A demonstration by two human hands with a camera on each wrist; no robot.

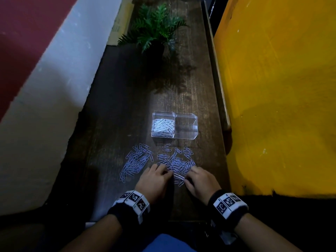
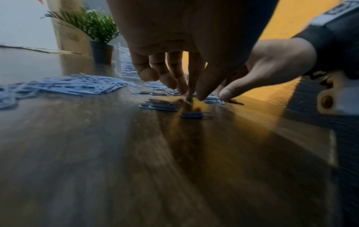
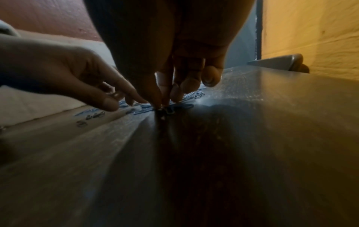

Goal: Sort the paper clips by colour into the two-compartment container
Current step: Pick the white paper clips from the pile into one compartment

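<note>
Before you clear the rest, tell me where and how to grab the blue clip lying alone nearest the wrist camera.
Pinch the lone blue clip across its two long sides, coming straight down from above: it lies flat on the table, apart from the others, leaving nothing to hook underneath.

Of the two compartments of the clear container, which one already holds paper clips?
The left compartment of the clear container: it holds a heap of white paper clips. The right compartment shows only the dark table through it.
</note>
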